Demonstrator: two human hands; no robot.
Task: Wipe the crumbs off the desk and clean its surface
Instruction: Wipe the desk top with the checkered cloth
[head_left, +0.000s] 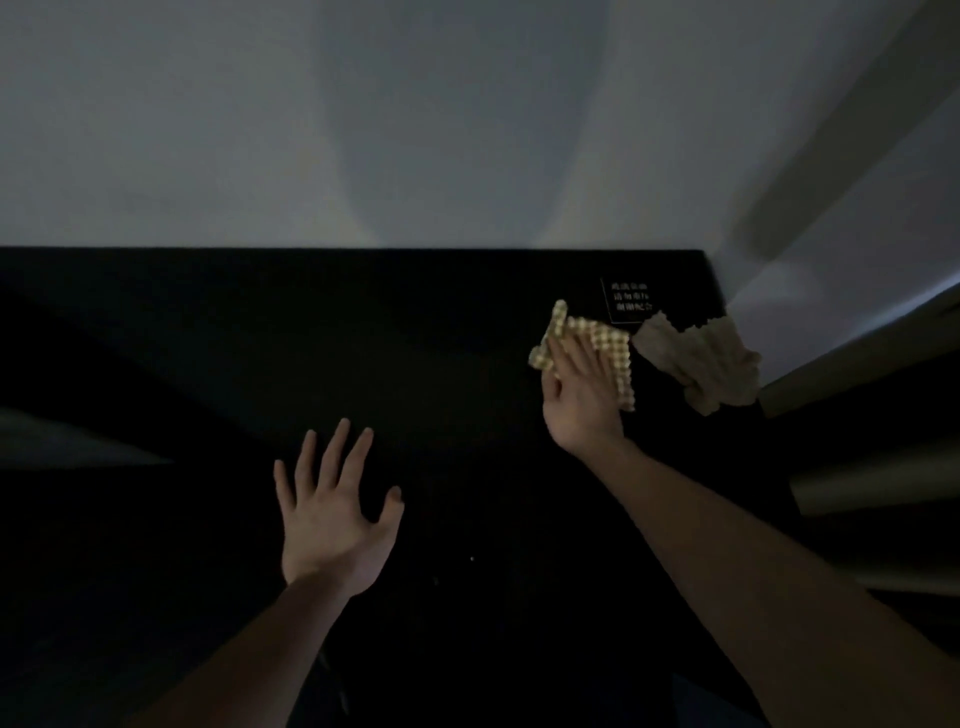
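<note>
The black desk (415, 364) fills the middle of the dim view. My right hand (579, 395) lies flat with straight fingers on a yellow checked cloth (605, 343), pressing it onto the desk near the far right corner. My left hand (332, 509) rests spread and flat on the desk near the front, holding nothing. A tiny pale crumb (471, 558) lies between my arms.
A crumpled beige cloth (711, 358) hangs over the desk's right edge beside the checked cloth. A small label with white text (631, 299) sits at the far right corner. A pale wall (415, 130) rises directly behind the desk.
</note>
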